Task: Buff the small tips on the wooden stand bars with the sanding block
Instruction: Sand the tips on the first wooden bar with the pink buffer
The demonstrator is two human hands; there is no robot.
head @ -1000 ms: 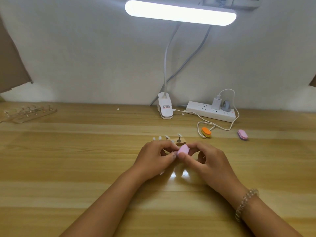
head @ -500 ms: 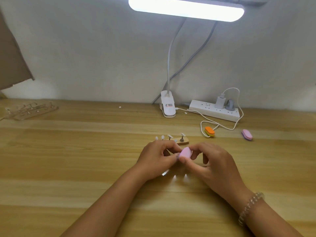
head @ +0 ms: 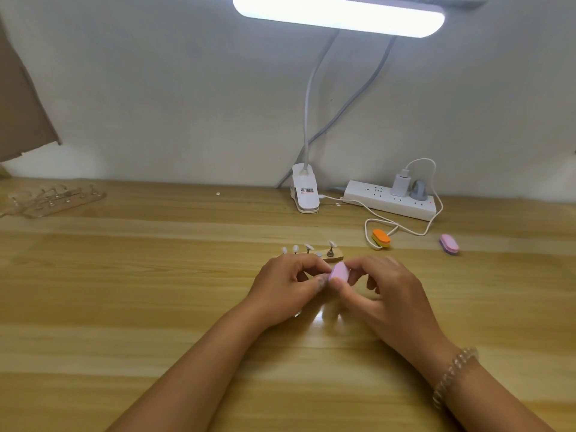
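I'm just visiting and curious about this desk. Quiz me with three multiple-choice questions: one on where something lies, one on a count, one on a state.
1. Where does the orange block lie?
A. beside the white cable, right of the wooden stand
B. stacked on a book
C. inside a cup

2. How many pink blocks are in view?
A. one
B. two
C. four

3. The lamp bar overhead is:
A. lit
B. dark
C. covered with cloth

Answers:
1 A: it sits on the table next to the cable's loop.
2 B: the right hand pinches the pink sanding block, and a second pink block lies further right.
3 A: it glows bright white.
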